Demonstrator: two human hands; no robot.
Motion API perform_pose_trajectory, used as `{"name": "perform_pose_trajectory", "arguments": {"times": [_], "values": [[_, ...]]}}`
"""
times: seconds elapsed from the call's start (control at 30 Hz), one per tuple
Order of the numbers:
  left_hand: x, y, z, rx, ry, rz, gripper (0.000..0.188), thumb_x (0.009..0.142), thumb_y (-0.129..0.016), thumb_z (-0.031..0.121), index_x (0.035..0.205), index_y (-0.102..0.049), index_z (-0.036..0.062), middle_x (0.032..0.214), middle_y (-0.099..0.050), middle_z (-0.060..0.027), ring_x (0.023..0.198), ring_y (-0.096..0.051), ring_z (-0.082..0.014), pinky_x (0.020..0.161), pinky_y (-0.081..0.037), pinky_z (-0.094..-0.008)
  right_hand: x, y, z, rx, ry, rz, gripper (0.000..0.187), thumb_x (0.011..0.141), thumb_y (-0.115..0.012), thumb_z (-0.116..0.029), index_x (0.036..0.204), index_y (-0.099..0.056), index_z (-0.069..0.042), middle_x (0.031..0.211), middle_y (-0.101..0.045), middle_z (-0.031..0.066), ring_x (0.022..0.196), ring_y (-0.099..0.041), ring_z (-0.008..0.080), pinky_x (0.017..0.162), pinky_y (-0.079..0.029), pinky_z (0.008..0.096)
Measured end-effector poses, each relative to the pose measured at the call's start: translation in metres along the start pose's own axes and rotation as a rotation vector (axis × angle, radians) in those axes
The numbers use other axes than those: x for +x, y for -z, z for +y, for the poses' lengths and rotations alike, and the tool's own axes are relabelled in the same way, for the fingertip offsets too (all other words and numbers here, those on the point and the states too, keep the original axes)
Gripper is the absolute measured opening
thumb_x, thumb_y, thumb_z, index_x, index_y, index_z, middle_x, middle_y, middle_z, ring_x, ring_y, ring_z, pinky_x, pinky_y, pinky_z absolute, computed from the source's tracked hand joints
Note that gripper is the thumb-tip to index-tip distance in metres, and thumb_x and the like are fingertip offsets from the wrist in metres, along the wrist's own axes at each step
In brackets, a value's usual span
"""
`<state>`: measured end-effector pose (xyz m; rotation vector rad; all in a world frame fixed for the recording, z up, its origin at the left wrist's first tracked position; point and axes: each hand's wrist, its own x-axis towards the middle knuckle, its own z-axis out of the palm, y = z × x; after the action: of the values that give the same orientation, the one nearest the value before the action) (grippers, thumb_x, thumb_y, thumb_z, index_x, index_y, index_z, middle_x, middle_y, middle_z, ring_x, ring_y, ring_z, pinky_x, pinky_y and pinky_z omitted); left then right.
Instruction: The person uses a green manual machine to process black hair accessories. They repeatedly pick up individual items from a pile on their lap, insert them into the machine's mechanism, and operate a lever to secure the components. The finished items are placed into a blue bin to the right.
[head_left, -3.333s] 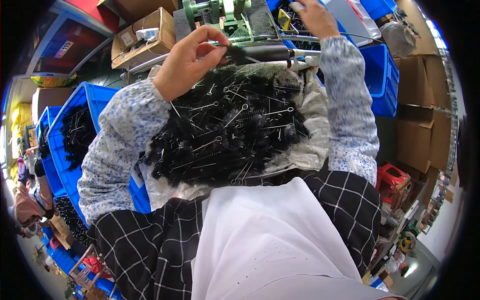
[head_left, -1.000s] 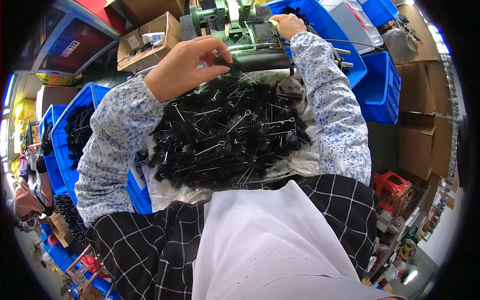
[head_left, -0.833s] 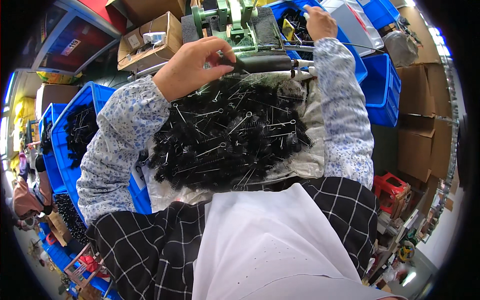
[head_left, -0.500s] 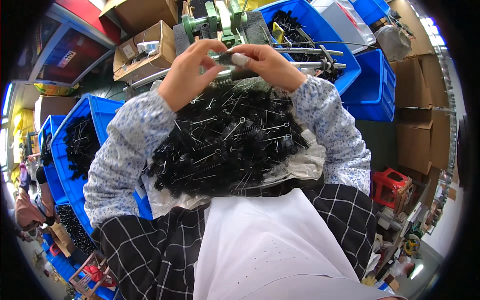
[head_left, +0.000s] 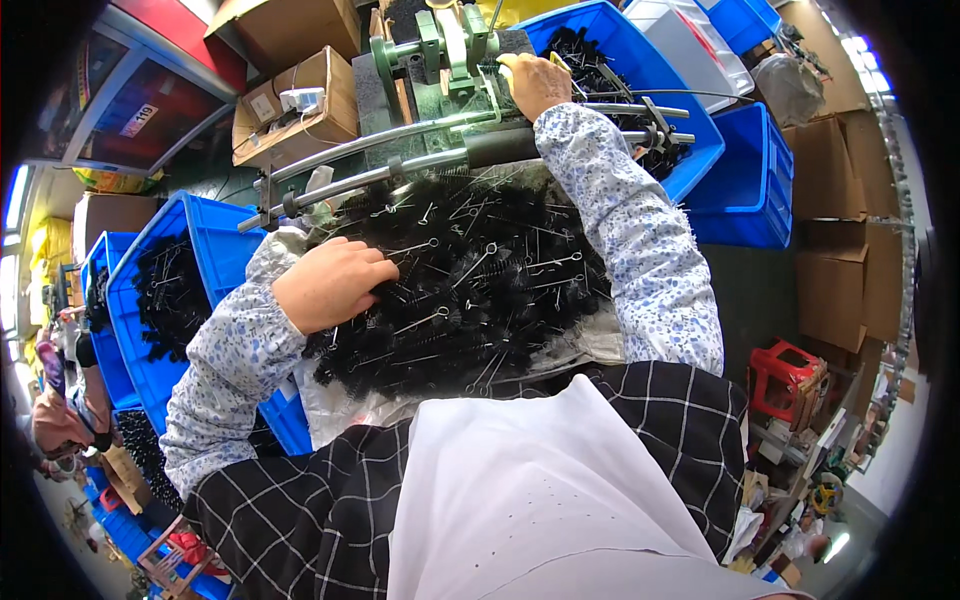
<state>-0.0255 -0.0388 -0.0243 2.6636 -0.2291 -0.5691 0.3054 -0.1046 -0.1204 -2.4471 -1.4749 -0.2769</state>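
Workshop's packed to the walls, so going left to right: first a left bin [head_left: 222,250], blue, with black brushes heaped in it, and a small carton [head_left: 288,125] above it. Next comes the left hand [head_left: 338,285], palm down on the left edge of a big pile [head_left: 480,300] of black brushes with wire loop ends, on a white sack [head_left: 592,343] right in front of the person. Its fingers are bent and close together, tips down at the bristles; can't tell if it's got hold of one. Key bit: the nearest looped brush [head_left: 412,247] lies just right of those fingertips, its wire running roughly sideways with the loop pointing right and a bit away. Left hand's clearly the nearer one.

Beyond the pile, metal rails [head_left: 360,183] run up to a dark roller [head_left: 500,148], with a green machine [head_left: 457,50] behind. Right hand [head_left: 535,82] is over there, well apart from the left, fingers curled beside the machine. Some bristles show by the thumb, but can't tell if they're gripped. Further right: a right bin [head_left: 705,160], then tall cartons [head_left: 830,285].
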Motion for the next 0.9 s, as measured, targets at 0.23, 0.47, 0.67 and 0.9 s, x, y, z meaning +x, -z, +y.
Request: {"name": "perform_pose_trajectory", "arguments": {"times": [0.23,0.47,0.67,0.9], "values": [[-0.011,0.03,0.014,-0.136,0.073,0.069,0.033,0.074,-0.065,0.013,0.103,-0.051,0.0051,0.089,-0.057,-0.0128,0.086,-0.057,-0.0304,0.074,-0.046,-0.0383,-0.002,0.001,0.003,-0.026,-0.028,0.015,0.022,0.082,-0.054,-0.019,0.102,-0.063,-0.018,0.091,-0.065,0.0082,0.085,-0.062,0.0249,0.087,-0.044,0.0402],[-0.013,0.04,0.015,-0.206,0.103,0.259,0.028,0.08,-0.063,0.018,0.101,-0.051,0.0037,0.101,-0.044,-0.0135,0.084,-0.055,-0.0315,0.075,-0.046,-0.0371,-0.002,-0.003,0.003,0.019,-0.035,0.052,0.022,0.082,-0.055,-0.02,0.101,-0.065,-0.02,0.092,-0.065,0.0075,0.085,-0.062,0.0251,0.089,-0.042,0.0407],[-0.001,0.046,0.018,-0.178,0.015,0.397,0.029,0.079,-0.064,0.017,0.102,-0.052,0.0044,0.096,-0.045,-0.0126,0.083,-0.054,-0.029,0.075,-0.045,-0.0351,0.009,-0.017,0.019,0.022,0.051,0.078,0.023,0.083,-0.053,-0.018,0.101,-0.066,-0.024,0.095,-0.064,0.0033,0.091,-0.057,0.0226,0.081,-0.043,0.0387],[0.001,0.052,0.015,-0.377,-0.008,0.497,0.033,0.077,-0.065,0.009,0.107,-0.052,0.0057,0.099,-0.055,-0.0093,0.084,-0.055,-0.0223,0.073,-0.046,-0.0311,-0.007,0.001,0.021,-0.165,-0.075,0.081,0.035,0.078,-0.058,-0.037,0.101,-0.06,-0.01,0.097,-0.056,0.0092,0.097,-0.051,0.0246,0.082,-0.038,0.0406]]}}
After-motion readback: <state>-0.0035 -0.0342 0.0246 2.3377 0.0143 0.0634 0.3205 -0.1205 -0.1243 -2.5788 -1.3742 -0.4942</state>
